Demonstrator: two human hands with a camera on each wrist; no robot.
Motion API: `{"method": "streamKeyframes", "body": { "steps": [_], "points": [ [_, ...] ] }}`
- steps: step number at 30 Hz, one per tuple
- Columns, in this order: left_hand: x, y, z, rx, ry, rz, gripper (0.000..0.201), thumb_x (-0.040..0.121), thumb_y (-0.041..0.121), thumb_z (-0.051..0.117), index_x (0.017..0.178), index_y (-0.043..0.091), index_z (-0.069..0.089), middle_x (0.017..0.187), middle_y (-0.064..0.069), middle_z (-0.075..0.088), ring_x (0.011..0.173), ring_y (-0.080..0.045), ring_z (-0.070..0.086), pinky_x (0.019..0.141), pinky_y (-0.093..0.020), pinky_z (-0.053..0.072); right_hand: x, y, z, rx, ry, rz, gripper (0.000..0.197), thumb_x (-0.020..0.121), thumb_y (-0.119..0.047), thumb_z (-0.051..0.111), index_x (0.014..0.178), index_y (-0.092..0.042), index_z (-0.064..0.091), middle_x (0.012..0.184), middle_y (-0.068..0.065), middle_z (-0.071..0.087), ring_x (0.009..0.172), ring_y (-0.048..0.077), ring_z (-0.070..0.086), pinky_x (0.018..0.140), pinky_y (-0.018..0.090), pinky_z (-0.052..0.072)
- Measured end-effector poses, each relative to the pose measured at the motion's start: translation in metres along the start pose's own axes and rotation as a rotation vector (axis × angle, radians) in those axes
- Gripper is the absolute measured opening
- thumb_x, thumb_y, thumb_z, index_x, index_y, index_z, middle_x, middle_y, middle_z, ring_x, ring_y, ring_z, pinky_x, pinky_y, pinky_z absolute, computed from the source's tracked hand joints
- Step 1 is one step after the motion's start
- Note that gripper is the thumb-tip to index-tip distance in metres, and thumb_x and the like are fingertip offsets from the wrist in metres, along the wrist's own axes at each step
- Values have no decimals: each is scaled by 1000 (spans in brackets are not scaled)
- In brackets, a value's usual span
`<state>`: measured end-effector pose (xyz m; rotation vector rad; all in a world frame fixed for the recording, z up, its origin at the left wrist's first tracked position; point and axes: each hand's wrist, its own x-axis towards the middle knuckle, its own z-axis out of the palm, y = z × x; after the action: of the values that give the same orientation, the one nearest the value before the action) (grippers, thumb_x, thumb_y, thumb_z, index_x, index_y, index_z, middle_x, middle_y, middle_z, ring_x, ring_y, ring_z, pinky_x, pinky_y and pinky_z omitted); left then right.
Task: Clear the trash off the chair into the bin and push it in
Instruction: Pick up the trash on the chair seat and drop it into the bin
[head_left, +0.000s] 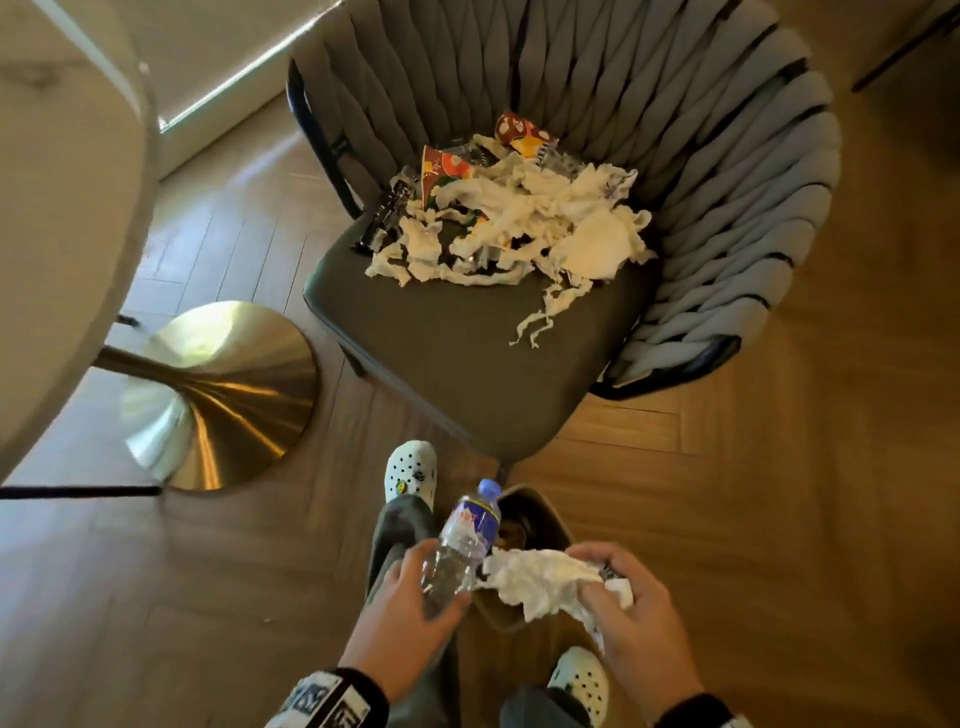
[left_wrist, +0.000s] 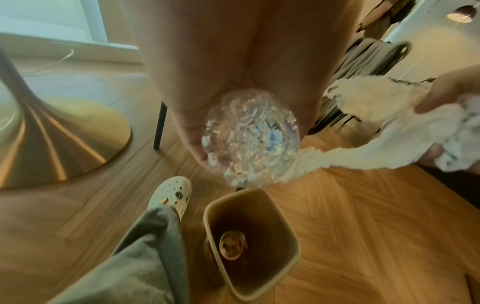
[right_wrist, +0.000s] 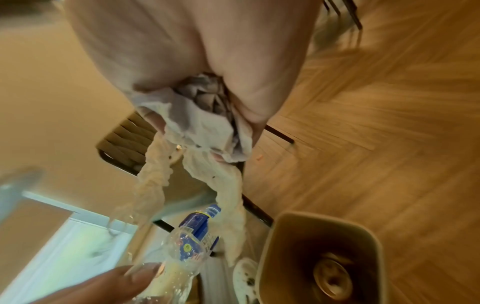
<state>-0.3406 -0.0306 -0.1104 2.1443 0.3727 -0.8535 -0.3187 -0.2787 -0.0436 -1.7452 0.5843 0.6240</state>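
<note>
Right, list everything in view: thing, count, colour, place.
bin: one, beige, on the floor at the feet
can: one, metallic, inside bin
chair: one, grey, ahead
tissue pile: one, white, on chair
wrappers: two, red, in the pile
table base: one, gold, left
bottle: one, clear, blue label, in left hand
tissue wad: one, white, in right hand
shoes: two, white

Your left hand (head_left: 400, 597) grips a plastic bottle (head_left: 465, 540), your right hand (head_left: 631, 603) clutches crumpled tissue (head_left: 540, 577) above the bin (head_left: 540, 512); trash (head_left: 514, 213) covers the chair (head_left: 467, 343).
</note>
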Motion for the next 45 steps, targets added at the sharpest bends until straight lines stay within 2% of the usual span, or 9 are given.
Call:
{"method": "streamKeyframes", "body": {
  "steps": [7,14,17,20,24,27,32,39,45],
  "points": [
    [55,-27,83,137,-231,-231,57,88,54,58,134,21,50,129,-5,59,114,-25,60,99,-39,50,88,118,53,-155,80,153,16,88,-20,69,99,-32,68,98,-10,69,88,8,65,66,22,49],
    [110,-35,86,136,-180,-281,64,94,55,51,147,21,44,135,-9,63,122,-27,60,102,-34,47,162,154,78,-214,-104,309,65,80,-48,78,138,-32,52,136,-1,45,109,19,51,75,10,48],
    [103,-10,41,112,-65,-152,37,99,45,50,129,26,60,111,1,71,98,-14,68,89,-30,55,154,130,69,-333,-41,233,44,81,-53,74,119,-34,63,120,-10,57,115,16,55,100,34,46],
    [100,29,-23,-8,51,-30,24,100,43,51,118,34,64,95,16,66,85,3,63,75,-14,52,140,78,61,-225,1,246,19,87,-54,67,98,-37,69,106,-15,68,103,11,63,94,37,51],
    [136,90,-105,-110,223,145,18,98,41,56,111,37,67,103,15,68,93,4,64,85,-21,54,139,-27,56,-48,126,101,9,93,-41,66,95,-34,71,88,-11,75,84,0,69,78,28,58],
    [186,129,-157,-62,350,222,28,97,37,58,124,29,62,117,9,61,106,-3,58,98,-30,51,175,-104,49,-126,249,-114,9,94,-35,66,102,-32,68,99,-11,70,89,-4,64,81,23,54],
    [276,154,-224,110,534,103,65,90,41,66,146,26,39,147,-13,37,137,-36,32,112,-50,34,280,-199,18,-567,483,-237,39,90,-32,68,127,-23,60,135,11,50,126,31,45,106,48,43],
    [354,153,-252,428,374,54,95,84,58,68,156,40,9,159,-12,21,141,-43,28,107,-59,40,364,-219,-10,-994,483,-72,93,73,-49,81,149,-37,28,160,20,17,147,46,14,115,62,24],
    [356,146,-230,553,323,150,57,100,37,53,149,16,33,141,-17,45,123,-38,54,94,-45,52,361,-206,-10,-966,442,-109,57,85,-40,70,135,-21,50,134,20,46,121,44,43,97,54,43]
  ]
}}
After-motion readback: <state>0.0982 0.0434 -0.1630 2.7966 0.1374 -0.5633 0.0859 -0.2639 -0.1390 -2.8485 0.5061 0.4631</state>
